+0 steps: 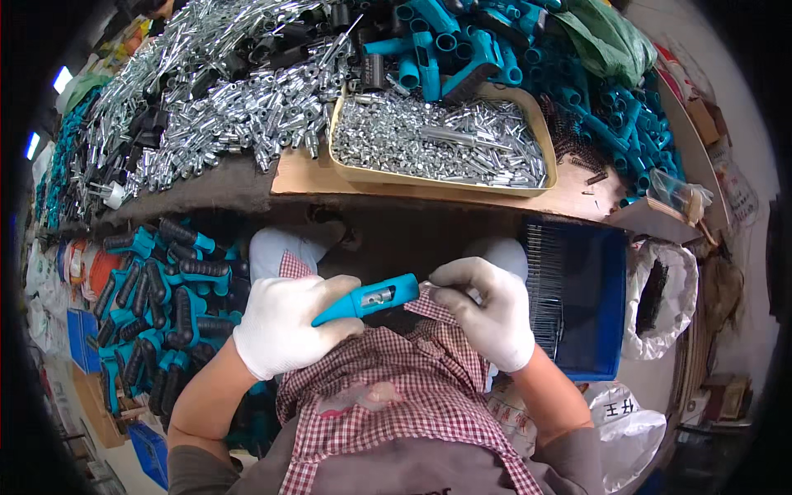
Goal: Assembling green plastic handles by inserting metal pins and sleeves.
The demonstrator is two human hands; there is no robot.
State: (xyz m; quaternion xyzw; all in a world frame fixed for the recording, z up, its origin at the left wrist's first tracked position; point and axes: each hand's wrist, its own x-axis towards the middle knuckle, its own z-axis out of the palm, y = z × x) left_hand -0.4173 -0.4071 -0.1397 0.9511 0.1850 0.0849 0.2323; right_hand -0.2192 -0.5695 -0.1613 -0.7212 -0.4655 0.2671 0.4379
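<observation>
My left hand (282, 323), in a white knit glove, grips a teal plastic tool housing (346, 308) above my lap. A shiny metal part (379, 296) shows through the slot in the housing's side. The housing's wider end points right, toward my right hand (497, 318). That hand, also gloved in white, has thumb and fingers pinched together just beside this end. Something small may be between the fingertips, but I cannot make it out. Beneath both hands lies my red-and-white checked apron (371, 396).
A cream tray (549, 165) of small metal parts stands on the bench, between loose metal sleeves (239, 115) and teal housings (635, 124). Black-gripped teal tools (148, 289) pile up at the left. On the right are a blue crate (594, 297) with thin rods and a white sack (689, 289).
</observation>
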